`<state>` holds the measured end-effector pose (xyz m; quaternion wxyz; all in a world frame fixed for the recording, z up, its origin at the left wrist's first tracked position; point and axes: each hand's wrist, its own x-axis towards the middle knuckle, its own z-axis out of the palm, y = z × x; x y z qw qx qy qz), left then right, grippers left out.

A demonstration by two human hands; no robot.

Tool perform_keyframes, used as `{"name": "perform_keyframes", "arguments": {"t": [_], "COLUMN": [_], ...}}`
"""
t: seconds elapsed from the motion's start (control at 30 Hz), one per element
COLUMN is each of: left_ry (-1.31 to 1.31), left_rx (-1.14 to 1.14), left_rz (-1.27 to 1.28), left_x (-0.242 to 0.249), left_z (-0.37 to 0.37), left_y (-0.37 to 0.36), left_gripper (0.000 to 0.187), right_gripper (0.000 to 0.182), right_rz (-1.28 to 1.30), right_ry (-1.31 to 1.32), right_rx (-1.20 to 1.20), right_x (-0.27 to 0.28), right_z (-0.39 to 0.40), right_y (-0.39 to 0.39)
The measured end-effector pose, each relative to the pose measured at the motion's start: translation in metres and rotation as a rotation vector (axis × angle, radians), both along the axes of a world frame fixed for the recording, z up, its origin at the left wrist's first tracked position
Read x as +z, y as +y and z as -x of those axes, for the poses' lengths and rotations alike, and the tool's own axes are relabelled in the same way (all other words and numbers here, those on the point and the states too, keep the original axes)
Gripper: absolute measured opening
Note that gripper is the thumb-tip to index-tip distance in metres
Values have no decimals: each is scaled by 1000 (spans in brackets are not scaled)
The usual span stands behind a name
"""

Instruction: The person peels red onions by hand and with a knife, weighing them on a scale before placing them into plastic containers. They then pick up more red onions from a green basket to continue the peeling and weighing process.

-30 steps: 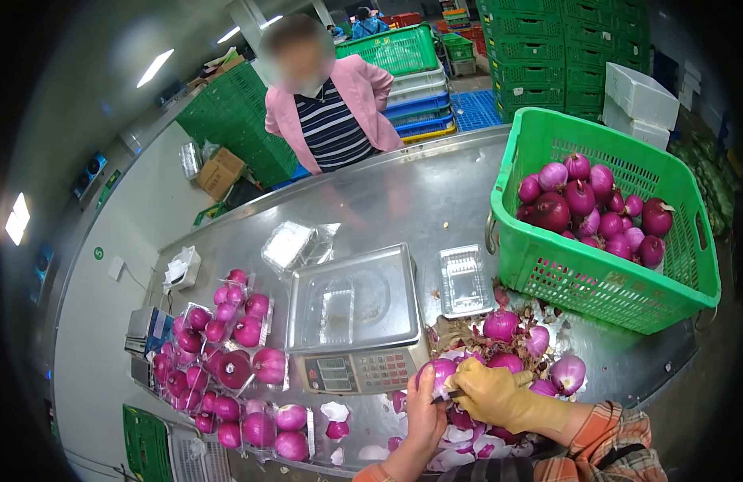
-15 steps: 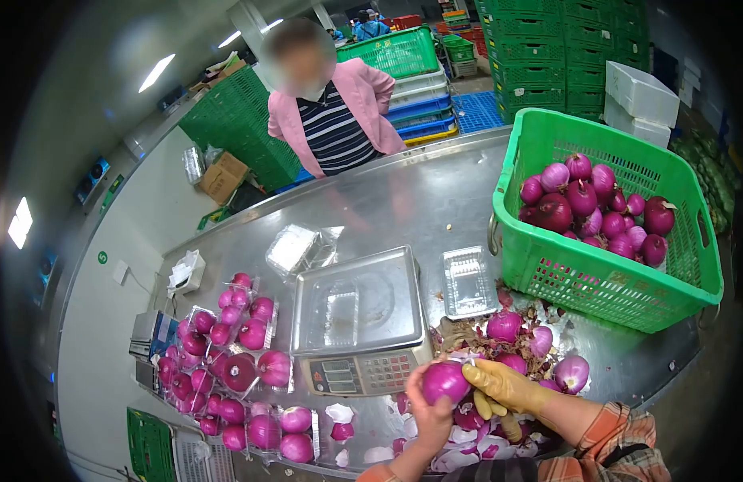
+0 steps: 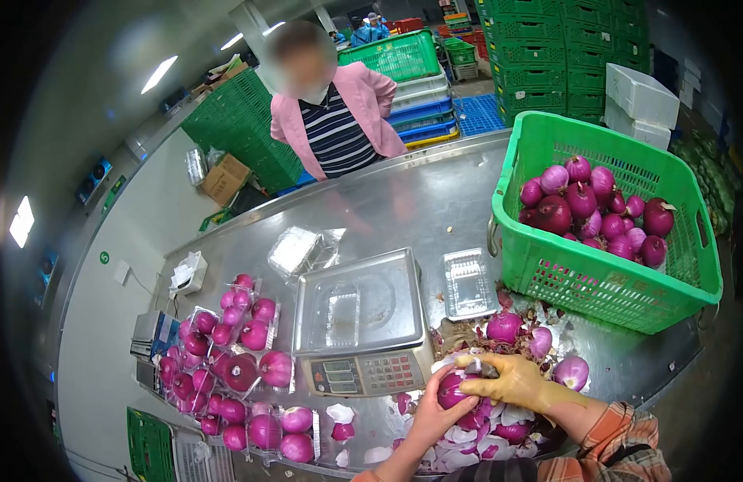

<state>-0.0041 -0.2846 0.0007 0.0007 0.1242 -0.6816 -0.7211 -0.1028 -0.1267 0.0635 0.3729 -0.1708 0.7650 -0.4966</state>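
Note:
My bare left hand (image 3: 434, 416) is wrapped round a red onion (image 3: 450, 391) above the near edge of the metal table. My right hand (image 3: 516, 382), in a yellowish glove, presses its fingers on the same onion from the right and top. Pale loose skin shows at the top of the onion, between the hands. Beneath them lies a heap of white and purple onion peels (image 3: 460, 438). Several more onions sit just beyond the right hand, one of them a red onion (image 3: 571, 372) off to the right.
A weighing scale (image 3: 359, 309) carries a clear plastic tray (image 3: 342, 315); another empty tray (image 3: 468, 283) lies beside it. Packed trays of onions (image 3: 240, 371) stand at left. A green crate (image 3: 604, 285) with onions is at right. Across the table (image 3: 403, 217) stands a person (image 3: 347, 120) in pink.
My right hand has moved up and left over the onion, its fingers now across the front and top. The onion is more covered by my hands. The person opposite has barely moved.

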Motion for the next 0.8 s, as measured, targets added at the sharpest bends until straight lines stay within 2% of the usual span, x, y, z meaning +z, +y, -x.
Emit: {"name": "perform_keyframes", "arguments": {"t": [0.1,0.13,0.2,0.27,0.37,0.47,0.57,0.6,0.67,0.8], "left_ry": [102,117,72,29,89,176,193,189,159,118], "left_rx": [32,37,4,-24,-12,-24,-48,-62,-61,-106], "left_rz": [342,471,443,385,449,565,584,594,467,578], "left_x": [-1,1,9,14,10,-2,-17,-11,10,-9], "left_z": [-3,-5,-7,-10,-15,-19,-24,-21,-26,-26], "left_y": [4,6,6,8,10,9,7,7,13,6], "left_gripper": [82,82,81,81,77,75,75,75,62,75], "right_gripper": [57,58,61,61,55,59,61,61,62,66], "right_rz": [27,-31,-143,-126,-21,-14,-199,-227,-258,-173], "right_ry": [521,345,-13,212,539,592,525,514,469,532], "right_rx": [1,39,111,215,251,331,379,388,390,400], "right_x": [-23,-23,7,-5,-20,-29,-14,-15,-21,-39], "right_z": [-5,-3,3,2,-8,-12,-19,-21,-22,-22], "right_y": [-1,3,6,11,16,18,15,14,13,15]}}
